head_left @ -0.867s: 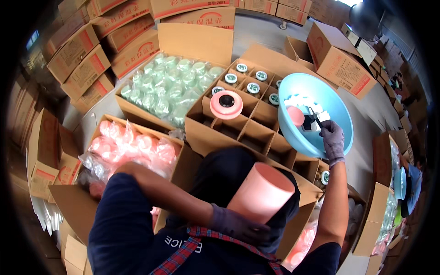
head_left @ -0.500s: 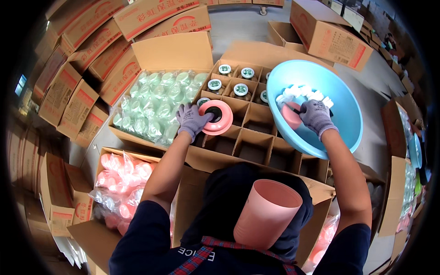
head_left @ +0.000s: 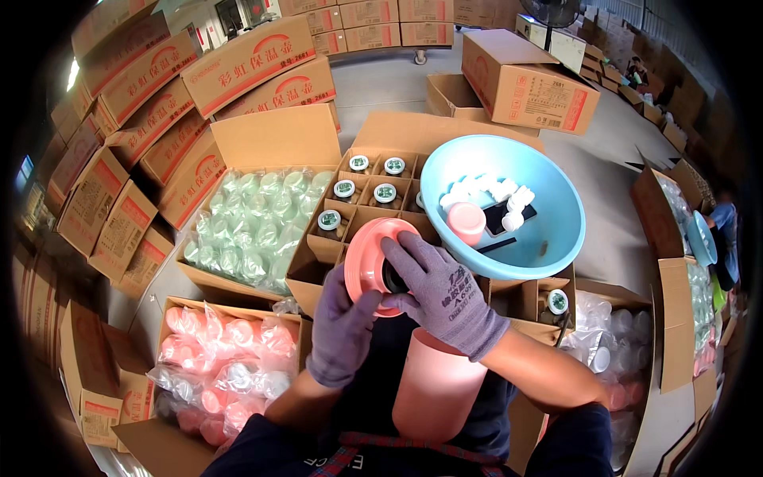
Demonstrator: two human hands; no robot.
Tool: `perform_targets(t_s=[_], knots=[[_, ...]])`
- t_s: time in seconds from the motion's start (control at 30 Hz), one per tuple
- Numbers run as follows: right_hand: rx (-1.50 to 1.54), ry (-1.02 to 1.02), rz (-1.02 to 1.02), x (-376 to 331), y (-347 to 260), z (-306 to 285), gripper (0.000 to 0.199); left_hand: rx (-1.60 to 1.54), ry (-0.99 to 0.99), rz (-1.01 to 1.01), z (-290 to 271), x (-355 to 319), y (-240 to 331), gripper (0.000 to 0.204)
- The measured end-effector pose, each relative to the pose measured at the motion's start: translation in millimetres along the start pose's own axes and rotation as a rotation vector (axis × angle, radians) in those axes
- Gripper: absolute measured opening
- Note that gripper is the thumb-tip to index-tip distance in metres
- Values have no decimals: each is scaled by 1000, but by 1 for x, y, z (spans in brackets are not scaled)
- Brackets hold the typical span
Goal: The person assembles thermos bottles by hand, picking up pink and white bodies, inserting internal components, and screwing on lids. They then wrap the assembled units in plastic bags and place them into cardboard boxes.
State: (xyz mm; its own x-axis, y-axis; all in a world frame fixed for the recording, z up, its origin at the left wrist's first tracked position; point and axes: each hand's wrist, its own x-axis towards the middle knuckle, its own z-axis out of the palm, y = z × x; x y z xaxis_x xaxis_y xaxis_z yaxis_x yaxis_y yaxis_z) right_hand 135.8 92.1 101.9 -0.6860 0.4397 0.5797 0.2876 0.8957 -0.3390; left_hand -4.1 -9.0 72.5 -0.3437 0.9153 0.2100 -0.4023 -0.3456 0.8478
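Note:
In front of my chest I hold a round pink flask collar (head_left: 366,248), tilted, with a black ring (head_left: 392,278) at its centre. Gloved in grey, my left hand (head_left: 343,338) is closed on the collar's near left edge. My right hand (head_left: 449,294), also in a grey glove, bends its fingers over the black ring from the right; its fingertips partly hide the ring. Just below my hands, an open pink cylindrical flask body (head_left: 437,385) leans against my torso, its mouth partly covered by my right wrist.
A blue basin (head_left: 568,238) with white stoppers, a pink cup (head_left: 466,223) and a dark flat object rests on a divided carton (head_left: 397,127) holding capped bottles. To the left are cartons of bagged green cups (head_left: 262,211) and bagged pink parts (head_left: 214,350). Stacked boxes (head_left: 246,63) stand beyond.
My left hand has brought the pink collar toward my chest and tilted it. My right hand has left the basin and come onto the collar's black centre. The view has shifted.

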Motion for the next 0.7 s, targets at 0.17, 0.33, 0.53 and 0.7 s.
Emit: perform_targets(t_s=[0.17, 0.33, 0.53, 0.7], knots=[[830, -42, 509, 6, 14, 29, 55, 376, 105, 334, -10, -14, -32, 54], [320, -194, 514, 8, 50, 17, 44, 252, 200, -21, -116, 60, -37, 39], [63, -389, 306, 33, 82, 116, 30, 678, 373, 98, -211, 111, -106, 51], [-251, -196, 439, 126, 141, 196, 36, 1688, 380, 537, -181, 93, -91, 61]])
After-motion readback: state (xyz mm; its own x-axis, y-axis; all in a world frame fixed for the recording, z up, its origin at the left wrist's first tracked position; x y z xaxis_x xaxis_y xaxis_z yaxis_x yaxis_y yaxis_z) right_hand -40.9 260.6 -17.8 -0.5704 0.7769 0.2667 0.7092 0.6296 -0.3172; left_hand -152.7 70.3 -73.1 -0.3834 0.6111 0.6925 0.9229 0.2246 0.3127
